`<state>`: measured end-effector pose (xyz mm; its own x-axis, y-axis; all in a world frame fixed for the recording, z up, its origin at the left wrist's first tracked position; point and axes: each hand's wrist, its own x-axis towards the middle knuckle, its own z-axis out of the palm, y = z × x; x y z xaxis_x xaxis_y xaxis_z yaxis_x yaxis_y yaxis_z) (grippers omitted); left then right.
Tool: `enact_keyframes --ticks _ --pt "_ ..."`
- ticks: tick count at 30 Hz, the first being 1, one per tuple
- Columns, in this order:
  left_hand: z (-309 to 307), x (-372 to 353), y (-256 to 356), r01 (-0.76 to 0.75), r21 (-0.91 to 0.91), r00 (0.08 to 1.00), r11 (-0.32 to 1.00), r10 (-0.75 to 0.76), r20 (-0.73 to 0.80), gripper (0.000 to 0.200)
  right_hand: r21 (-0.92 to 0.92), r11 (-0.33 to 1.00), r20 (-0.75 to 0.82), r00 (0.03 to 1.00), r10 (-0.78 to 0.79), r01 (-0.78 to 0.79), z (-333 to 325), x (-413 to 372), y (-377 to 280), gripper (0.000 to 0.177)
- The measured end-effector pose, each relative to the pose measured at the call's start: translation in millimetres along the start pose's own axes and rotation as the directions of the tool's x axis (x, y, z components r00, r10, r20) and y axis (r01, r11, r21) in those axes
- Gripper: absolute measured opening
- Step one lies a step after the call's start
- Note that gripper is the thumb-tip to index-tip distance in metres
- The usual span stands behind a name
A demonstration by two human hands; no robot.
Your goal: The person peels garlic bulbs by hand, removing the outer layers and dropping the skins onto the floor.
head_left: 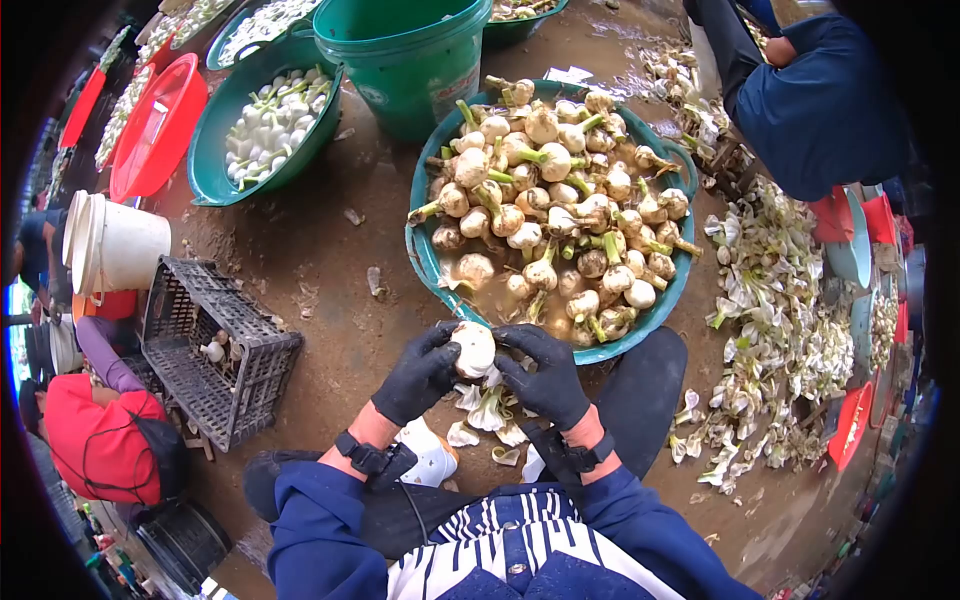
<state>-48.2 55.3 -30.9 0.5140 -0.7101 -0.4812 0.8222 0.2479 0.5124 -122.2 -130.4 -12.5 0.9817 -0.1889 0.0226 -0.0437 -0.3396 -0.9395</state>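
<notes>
In black gloves, my left hand [422, 372] is closed around a whitish, partly peeled garlic bulb [473, 349] in front of my lap. My right hand [543, 374] is closed in a pinch at the bulb's right edge; whether a strip of skin is between those fingertips cannot be made out. Just beyond both hands stands a wide green tub [428, 262] of murky water, heaped with soil-stained garlic bulbs [556, 162] with cut green stems. Peeled skins [490, 410] lie on the ground beneath my hands.
Cleaned white bulbs fill a green basin [205, 160] at the upper left, beside a tall green bucket [395, 90]. A black crate [222, 350] and white buckets [120, 240] stand left. Skins pile [770, 340] at right. Co-workers [822, 105] sit nearby.
</notes>
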Motion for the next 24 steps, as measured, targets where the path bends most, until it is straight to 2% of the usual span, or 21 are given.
enact_keyframes --ticks 4,7,10,13,16,19,22,24 --pt "3 0 -4 0.060 0.010 0.998 0.998 -0.060 0.000 0.049 -0.044 0.999 -0.077 0.997 -0.026 0.022 7 -5 11 0.026" --pt "12 -1 -5 0.062 0.300 0.996 0.952 -0.042 -0.075 0.045 -0.178 0.982 -0.123 0.988 -0.092 0.069 11 -7 9 0.020" --pt "25 -5 13 0.227 0.596 0.972 0.770 -0.144 -0.184 0.043 -0.288 0.955 -0.116 0.988 -0.106 0.069 17 -9 3 0.010" --pt "18 -4 9 0.174 0.659 0.984 0.732 -0.095 -0.154 0.044 -0.277 0.957 -0.123 0.985 -0.121 0.083 23 -11 10 0.013" --pt "6 -3 0 -0.091 0.770 0.996 0.632 0.067 0.063 0.053 -0.157 0.987 -0.112 0.994 -0.002 -0.016 27 -15 19 0.010" --pt "7 -6 -1 -0.219 0.753 0.975 0.620 0.106 0.196 0.062 -0.043 0.992 -0.083 0.990 0.117 -0.121 27 -15 25 0.007" --pt "-2 -4 -4 -0.195 0.777 0.981 0.598 0.121 0.153 0.070 0.297 0.899 -0.009 0.940 0.341 -0.323 24 -11 23 0.006" --pt "-1 -2 -13 -0.186 0.756 0.981 0.628 0.163 0.106 0.065 0.347 0.868 0.030 0.930 0.367 -0.354 24 -12 21 0.007"
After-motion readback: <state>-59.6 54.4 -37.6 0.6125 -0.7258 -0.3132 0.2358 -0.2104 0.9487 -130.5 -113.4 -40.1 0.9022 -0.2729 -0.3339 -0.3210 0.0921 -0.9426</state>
